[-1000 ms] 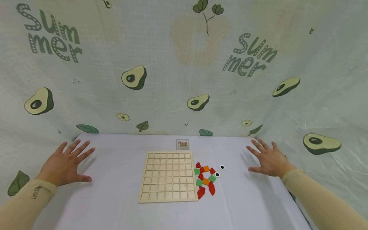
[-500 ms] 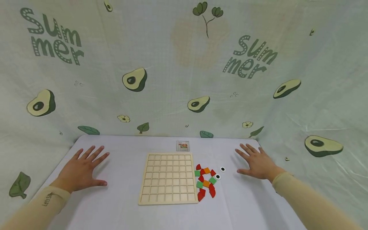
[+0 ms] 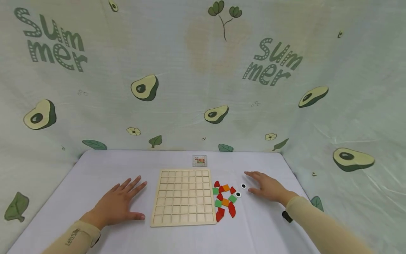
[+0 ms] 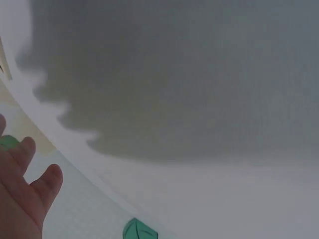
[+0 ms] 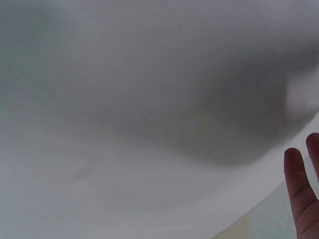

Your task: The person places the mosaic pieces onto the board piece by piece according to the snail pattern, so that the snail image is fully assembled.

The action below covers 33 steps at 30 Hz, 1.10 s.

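A light wooden grid board [image 3: 182, 224] lies flat on the white-covered table. Along its right edge are several small flat pieces: red rounded ones such as this red piece [image 3: 232, 211], a green square [image 3: 233, 198] and an orange square [image 3: 225, 202]. Two white discs with black centres lie beside them, the farther disc [image 3: 243, 186] being closest to my right hand [image 3: 269, 187]. That hand is held with fingers extended, thumb near the disc, holding nothing. To the board's left, my left hand [image 3: 118, 205] is spread and empty. Both wrist views show mainly table and shadow, with some fingertips [image 4: 48, 181].
Behind the board lies a small picture card [image 3: 199, 161] with a coloured animal figure on a grid. A printed curtain [image 3: 177, 53] with avocados and lettering hangs behind the table and along its sides. A dark object [image 3: 287, 216] shows under the right forearm.
Both hands have moved inward, the left rightward toward the board and the right leftward toward the discs. The right fingers have drawn closer together. Board, pieces and card lie as before.
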Each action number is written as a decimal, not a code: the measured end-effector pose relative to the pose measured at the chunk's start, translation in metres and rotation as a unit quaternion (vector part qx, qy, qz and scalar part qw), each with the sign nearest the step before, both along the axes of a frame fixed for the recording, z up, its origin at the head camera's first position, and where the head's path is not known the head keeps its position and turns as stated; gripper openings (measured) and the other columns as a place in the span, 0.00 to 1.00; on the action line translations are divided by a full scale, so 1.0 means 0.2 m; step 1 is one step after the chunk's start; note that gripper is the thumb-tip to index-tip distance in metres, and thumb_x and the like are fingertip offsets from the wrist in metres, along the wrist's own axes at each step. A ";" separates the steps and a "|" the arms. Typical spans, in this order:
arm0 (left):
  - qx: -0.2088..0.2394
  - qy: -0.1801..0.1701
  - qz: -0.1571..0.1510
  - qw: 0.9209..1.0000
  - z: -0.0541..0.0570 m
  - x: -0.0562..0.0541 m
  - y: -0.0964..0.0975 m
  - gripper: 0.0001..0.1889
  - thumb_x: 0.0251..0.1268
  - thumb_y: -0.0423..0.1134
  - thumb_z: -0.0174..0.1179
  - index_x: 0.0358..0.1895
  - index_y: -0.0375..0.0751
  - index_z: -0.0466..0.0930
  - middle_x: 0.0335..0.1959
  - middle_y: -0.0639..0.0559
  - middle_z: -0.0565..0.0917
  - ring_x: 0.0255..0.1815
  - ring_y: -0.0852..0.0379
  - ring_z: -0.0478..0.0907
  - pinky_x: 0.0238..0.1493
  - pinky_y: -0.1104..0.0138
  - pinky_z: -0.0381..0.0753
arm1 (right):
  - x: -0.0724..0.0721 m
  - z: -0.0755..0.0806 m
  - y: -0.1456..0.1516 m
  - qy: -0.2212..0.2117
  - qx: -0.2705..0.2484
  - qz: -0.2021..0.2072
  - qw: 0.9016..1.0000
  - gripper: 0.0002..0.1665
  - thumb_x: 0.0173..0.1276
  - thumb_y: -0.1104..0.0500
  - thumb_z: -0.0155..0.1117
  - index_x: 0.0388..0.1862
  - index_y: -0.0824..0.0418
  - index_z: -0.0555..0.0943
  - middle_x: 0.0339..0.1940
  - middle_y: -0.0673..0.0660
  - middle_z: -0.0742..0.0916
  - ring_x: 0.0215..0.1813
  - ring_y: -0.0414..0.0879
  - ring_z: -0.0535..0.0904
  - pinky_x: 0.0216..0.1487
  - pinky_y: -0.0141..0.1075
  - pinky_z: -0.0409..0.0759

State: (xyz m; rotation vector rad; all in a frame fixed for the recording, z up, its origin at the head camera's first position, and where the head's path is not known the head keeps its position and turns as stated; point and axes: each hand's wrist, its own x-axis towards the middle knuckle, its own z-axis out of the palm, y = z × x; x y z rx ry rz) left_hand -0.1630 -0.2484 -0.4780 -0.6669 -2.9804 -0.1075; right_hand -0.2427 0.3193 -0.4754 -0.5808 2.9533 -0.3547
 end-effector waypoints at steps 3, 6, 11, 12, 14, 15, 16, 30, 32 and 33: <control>0.020 -0.031 -0.007 0.999 -0.02 0.02 0.06 0.60 0.42 0.86 0.51 0.76 0.50 0.64 0.77 0.44 0.61 0.71 0.31 0.62 0.64 0.35 0.65 | 0.01 -0.03 -0.04 -0.026 -0.059 -0.015 0.998 0.41 0.65 0.48 0.72 0.76 0.48 0.68 0.66 0.54 0.79 0.65 0.54 0.74 0.66 0.57 0.72; 0.029 -0.055 -0.015 0.998 -0.03 0.04 0.11 0.60 0.42 0.86 0.51 0.76 0.49 0.63 0.77 0.44 0.61 0.70 0.30 0.63 0.64 0.35 0.66 | 0.01 -0.06 -0.07 -0.036 -0.101 -0.024 0.994 0.40 0.65 0.51 0.73 0.75 0.48 0.70 0.61 0.50 0.81 0.62 0.50 0.76 0.65 0.55 0.74; 0.037 -0.083 -0.022 0.996 -0.05 0.06 0.15 0.60 0.41 0.86 0.52 0.76 0.50 0.65 0.76 0.46 0.63 0.69 0.28 0.64 0.64 0.35 0.65 | 0.02 -0.09 -0.10 -0.011 -0.112 -0.019 0.994 0.36 0.64 0.55 0.74 0.71 0.48 0.74 0.58 0.47 0.83 0.60 0.48 0.77 0.65 0.52 0.75; 0.037 -0.086 -0.022 0.995 -0.05 0.06 0.16 0.60 0.41 0.86 0.51 0.76 0.50 0.65 0.76 0.46 0.63 0.69 0.28 0.63 0.64 0.35 0.65 | 0.02 -0.10 -0.11 -0.003 -0.108 -0.016 0.994 0.35 0.64 0.56 0.74 0.70 0.48 0.75 0.58 0.47 0.83 0.61 0.48 0.77 0.65 0.52 0.75; 0.033 -0.088 -0.023 0.995 -0.06 0.07 0.17 0.60 0.40 0.87 0.50 0.75 0.50 0.66 0.76 0.47 0.64 0.69 0.27 0.63 0.64 0.35 0.65 | 0.03 -0.11 -0.11 0.012 -0.099 -0.009 0.995 0.33 0.64 0.57 0.74 0.68 0.48 0.77 0.59 0.47 0.83 0.61 0.48 0.77 0.65 0.51 0.75; 0.031 -0.087 -0.023 0.995 -0.06 0.07 0.17 0.60 0.40 0.87 0.50 0.75 0.50 0.66 0.76 0.47 0.64 0.69 0.26 0.62 0.64 0.35 0.65 | 0.03 -0.11 -0.11 0.019 -0.095 -0.006 0.995 0.32 0.65 0.58 0.74 0.68 0.49 0.78 0.59 0.47 0.83 0.61 0.48 0.77 0.65 0.50 0.75; 0.029 -0.085 -0.024 0.996 -0.07 0.07 0.17 0.60 0.40 0.87 0.49 0.75 0.50 0.66 0.76 0.47 0.64 0.69 0.26 0.62 0.64 0.35 0.65 | 0.03 -0.11 -0.11 0.025 -0.092 -0.004 0.995 0.31 0.65 0.58 0.73 0.67 0.49 0.78 0.60 0.47 0.83 0.61 0.47 0.78 0.65 0.50 0.75; 0.018 -0.058 -0.049 0.997 -0.08 0.07 0.19 0.55 0.50 0.83 0.49 0.74 0.45 0.68 0.74 0.49 0.67 0.69 0.29 0.65 0.63 0.37 0.67 | 0.03 -0.13 -0.12 0.051 -0.074 -0.013 0.996 0.20 0.64 0.62 0.73 0.55 0.52 0.86 0.45 0.44 0.83 0.46 0.40 0.78 0.57 0.44 0.81; 0.018 -0.057 -0.055 0.997 -0.07 0.07 0.20 0.55 0.50 0.82 0.50 0.73 0.43 0.69 0.74 0.48 0.67 0.68 0.29 0.66 0.63 0.37 0.68 | 0.03 -0.13 -0.12 0.050 -0.075 -0.015 0.996 0.19 0.64 0.62 0.73 0.54 0.52 0.86 0.44 0.44 0.82 0.44 0.40 0.78 0.55 0.43 0.82; 0.018 -0.057 -0.057 0.997 -0.07 0.07 0.20 0.55 0.50 0.82 0.50 0.73 0.43 0.69 0.74 0.48 0.68 0.68 0.29 0.66 0.62 0.37 0.69 | 0.03 -0.13 -0.12 0.051 -0.075 -0.016 0.996 0.18 0.64 0.62 0.73 0.54 0.52 0.86 0.43 0.44 0.82 0.43 0.40 0.77 0.54 0.42 0.82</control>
